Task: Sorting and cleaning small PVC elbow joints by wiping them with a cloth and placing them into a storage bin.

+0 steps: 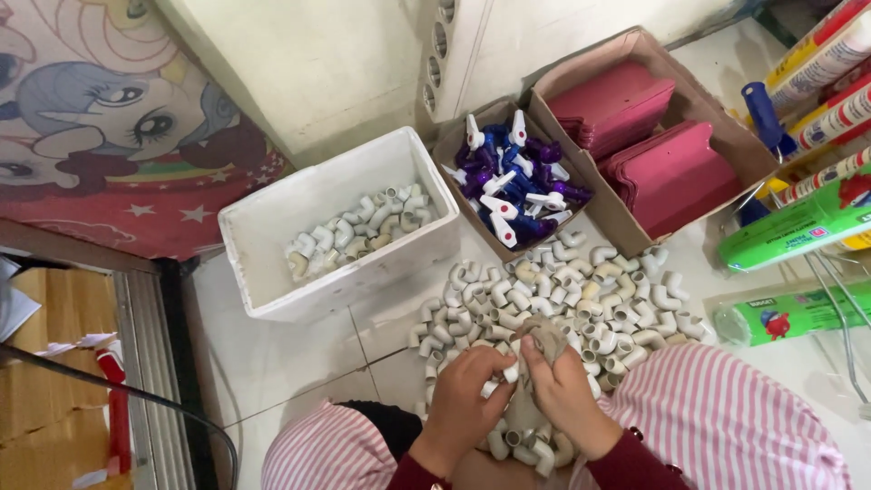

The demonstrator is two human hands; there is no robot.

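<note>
Gripping a small white elbow point(509, 372) between them, both hands sit low in the middle of the view: the left hand point(463, 399) has its fingers closed on the fitting, and the right hand point(564, 392) has its fingers clamped on a grey-brown cloth point(544, 338) pressed against the same piece. The elbow is a short, bent plastic pipe joint, off-white and slightly grimy. It is held just above the pile point(553, 295) of like elbows spread on the tiled floor point(272, 354). More elbows lie in the white tub point(272, 236) to the left. Behind the pile, a small carton point(451, 150) holds blue and purple valves with white handles, and a larger carton point(635, 41) beside it holds stacked dark-pink sheets. At the right edge lie long green packets point(789, 227) and red-and-white tubes point(835, 45).
</note>
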